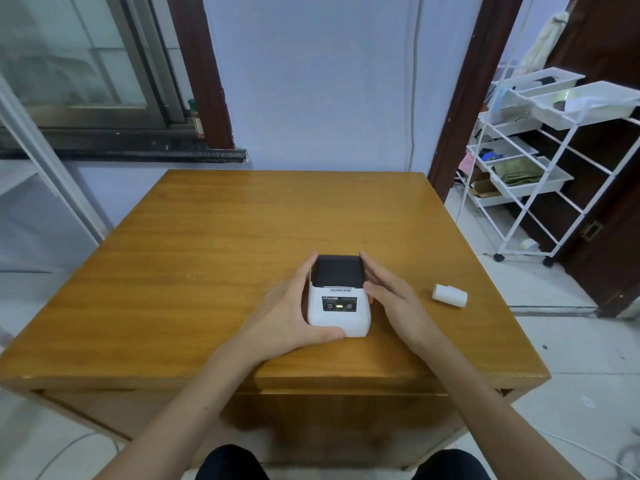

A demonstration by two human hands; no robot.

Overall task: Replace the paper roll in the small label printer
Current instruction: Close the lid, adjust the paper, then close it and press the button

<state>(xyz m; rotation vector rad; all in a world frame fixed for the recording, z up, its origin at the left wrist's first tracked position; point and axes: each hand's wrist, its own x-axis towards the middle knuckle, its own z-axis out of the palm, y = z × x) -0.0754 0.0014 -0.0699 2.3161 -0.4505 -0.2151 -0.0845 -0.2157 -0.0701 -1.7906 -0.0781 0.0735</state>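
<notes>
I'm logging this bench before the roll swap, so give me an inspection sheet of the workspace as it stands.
Surface: wooden table, bare apart from the job's things.
Job's things: label printer, lid closed, indicator lit; paper roll lying to its right, apart from it.
Clutter: nothing seen on the table.
Grippers: left hand cups the printer's left side; right hand rests against its right side.
Cables: white cable down the wall.
Surroundings: white rack right, window left.

Wooden table (207, 237) with label printer (338, 303), paper roll (449, 296).
</notes>
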